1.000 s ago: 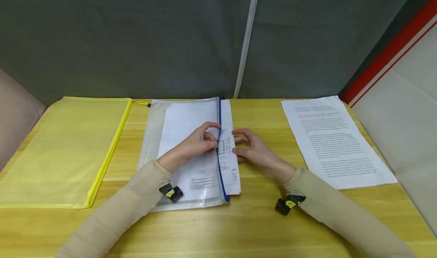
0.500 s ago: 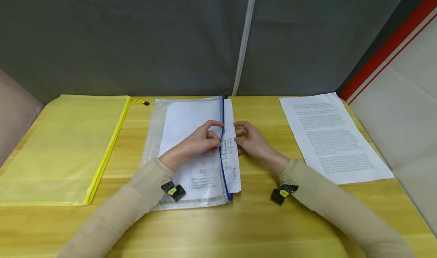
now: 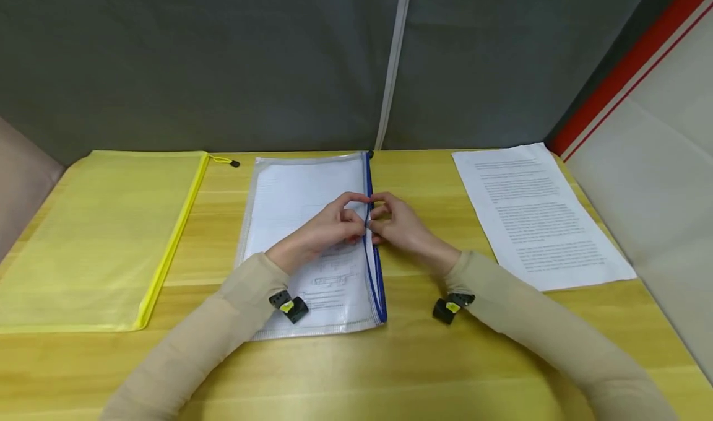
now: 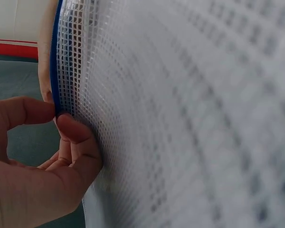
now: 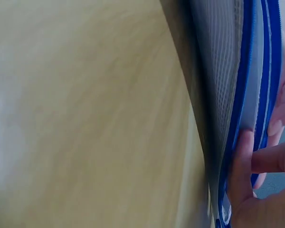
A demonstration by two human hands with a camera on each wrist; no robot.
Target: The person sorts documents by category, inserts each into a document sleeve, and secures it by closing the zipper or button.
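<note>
Both hands met at the blue zipper edge of the clear mesh pouch lying on the worktop, left hand and right hand each pinching that edge, and the papers inside risked snagging under the grip.

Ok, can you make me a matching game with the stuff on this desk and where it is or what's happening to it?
Things:
1. yellow pouch
2. clear pouch with the blue zip
3. printed sheet
4. paper with drawings

Places or states:
A. lying bare at the right of the table
B. inside the clear pouch
C. lying at the left of the table
D. held at its blue edge by both hands

Pairs: 1-C, 2-D, 3-A, 4-B
</note>
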